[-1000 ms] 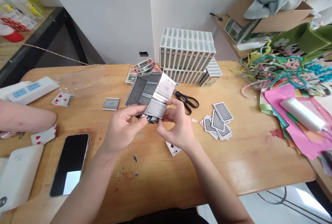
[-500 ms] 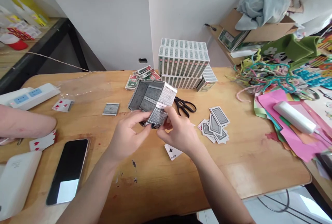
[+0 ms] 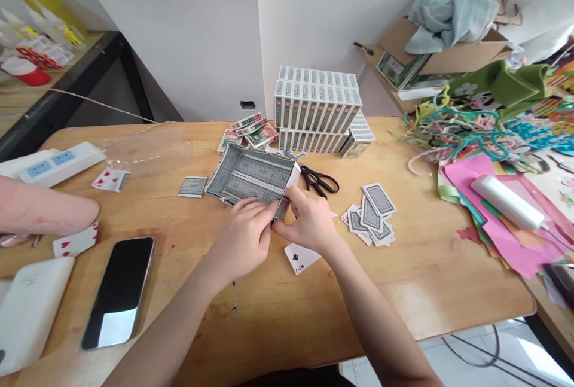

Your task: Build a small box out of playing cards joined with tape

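An open box made of playing cards (image 3: 255, 173), with grey patterned backs facing inward, is held above the table between both hands. My left hand (image 3: 246, 234) grips its near wall, close to the right corner. At that same corner my right hand (image 3: 307, 216) pinches the box's edge between thumb and fingers. Below my right hand lies a two of spades (image 3: 300, 257), face up and partly covered. To the left of the box is a folded card (image 3: 192, 186). Black scissors (image 3: 319, 182) lie just to its right, beside a loose pile of cards (image 3: 371, 218).
Stacked card decks (image 3: 317, 103) stand at the back, with a few deck boxes (image 3: 251, 130) beside them. On the left are a phone (image 3: 119, 291), a white power bank (image 3: 33, 315), a power strip (image 3: 63, 165) and another person's arm (image 3: 45, 206). Coloured paper (image 3: 502, 213) lies right.
The card box has tipped and turned, so its inside now faces up more and it sits further left. My left hand has moved right, toward the corner at my right hand.
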The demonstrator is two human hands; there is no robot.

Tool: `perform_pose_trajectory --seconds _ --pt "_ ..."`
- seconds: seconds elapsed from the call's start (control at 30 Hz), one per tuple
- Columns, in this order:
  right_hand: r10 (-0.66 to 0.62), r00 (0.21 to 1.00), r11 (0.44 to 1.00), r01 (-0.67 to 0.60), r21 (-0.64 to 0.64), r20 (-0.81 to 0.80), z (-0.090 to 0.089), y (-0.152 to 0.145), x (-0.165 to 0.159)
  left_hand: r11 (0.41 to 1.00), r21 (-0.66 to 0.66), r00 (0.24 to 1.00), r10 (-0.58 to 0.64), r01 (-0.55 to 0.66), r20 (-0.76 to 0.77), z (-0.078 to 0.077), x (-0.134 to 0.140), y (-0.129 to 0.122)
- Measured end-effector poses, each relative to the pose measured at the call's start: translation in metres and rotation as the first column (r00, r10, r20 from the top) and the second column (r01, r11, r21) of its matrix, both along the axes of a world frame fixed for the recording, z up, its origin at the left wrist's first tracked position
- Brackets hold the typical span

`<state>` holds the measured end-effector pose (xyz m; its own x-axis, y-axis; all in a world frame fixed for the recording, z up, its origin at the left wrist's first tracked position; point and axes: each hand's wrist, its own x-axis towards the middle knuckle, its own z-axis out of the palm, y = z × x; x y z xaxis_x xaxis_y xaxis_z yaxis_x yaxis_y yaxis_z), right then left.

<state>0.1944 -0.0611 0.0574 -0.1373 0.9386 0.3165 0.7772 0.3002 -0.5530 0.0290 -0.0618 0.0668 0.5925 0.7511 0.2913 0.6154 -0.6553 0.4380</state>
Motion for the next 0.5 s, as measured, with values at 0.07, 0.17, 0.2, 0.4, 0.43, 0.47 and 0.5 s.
perform_pose_trajectory --seconds 0.07,0.17,0.2,0.4,0.43,0.47,0.5 --pt "0.008 0.997 1.000 -0.006 0.029 -0.077 -0.006 -0.001 0.000 1.000 0.006 1.000 0.013 -0.013 -0.022 -0.004 0.002 -0.001" --pt "-0.010 0.983 0.999 0.017 0.036 -0.186 -0.011 -0.003 -0.002 0.996 0.069 0.998 0.058 -0.056 -0.034 -0.004 0.005 -0.006" --pt "-0.029 0.974 0.999 0.035 0.023 -0.223 -0.012 -0.003 -0.002 0.987 0.127 0.995 0.102 -0.099 -0.016 -0.004 0.005 -0.010" --pt "-0.169 0.912 0.984 0.132 -0.122 -0.375 -0.020 -0.007 -0.006 0.914 0.198 0.903 0.278 -0.354 0.328 -0.008 0.009 -0.055" --pt "-0.190 0.902 0.979 0.143 -0.146 -0.389 -0.020 -0.008 -0.007 0.939 0.052 0.893 0.305 -0.339 0.330 -0.011 0.011 -0.061" --pt "-0.208 0.892 0.974 0.150 -0.171 -0.401 -0.021 -0.008 -0.007 0.939 -0.116 0.882 0.343 -0.323 0.323 -0.016 0.013 -0.066" --pt "-0.220 0.885 0.970 0.153 -0.191 -0.411 -0.021 -0.008 -0.008 0.908 -0.264 0.867 0.397 -0.324 0.302 -0.021 0.016 -0.069"
